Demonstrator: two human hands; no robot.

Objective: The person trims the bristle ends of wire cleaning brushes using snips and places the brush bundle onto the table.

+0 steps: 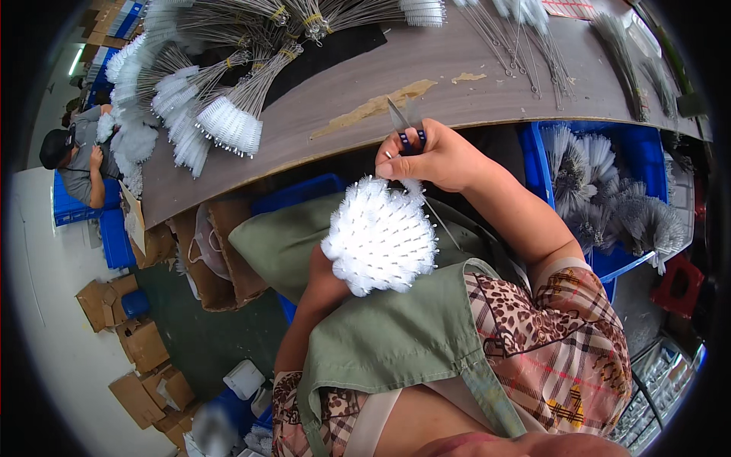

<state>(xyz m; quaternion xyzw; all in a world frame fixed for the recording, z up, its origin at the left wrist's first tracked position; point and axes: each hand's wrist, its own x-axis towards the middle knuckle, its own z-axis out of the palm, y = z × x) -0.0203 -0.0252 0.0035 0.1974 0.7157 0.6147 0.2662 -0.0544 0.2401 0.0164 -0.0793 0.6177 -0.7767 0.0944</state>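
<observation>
My left hand (326, 276) is closed around a bundle of white-bristled wire brushes (381, 240), their bristle ends turned up; the bundle hides most of its fingers. Above it, my right hand (430, 156) has small scissors (410, 126) with dark blue handles in its fingers, blades apart and pointing away. The same hand pinches the tip of a single thin brush (413, 186) between thumb and finger. The wire of that brush slants down to the right beside the bundle.
A brown worktable (304, 129) with torn patches crosses ahead, bearing tied brush bundles (232, 126) and loose wire brushes (525, 53). On the right, a blue crate (541, 164) holds more brushes. Cardboard boxes (143, 344) stand at left, where another person (84, 152) sits.
</observation>
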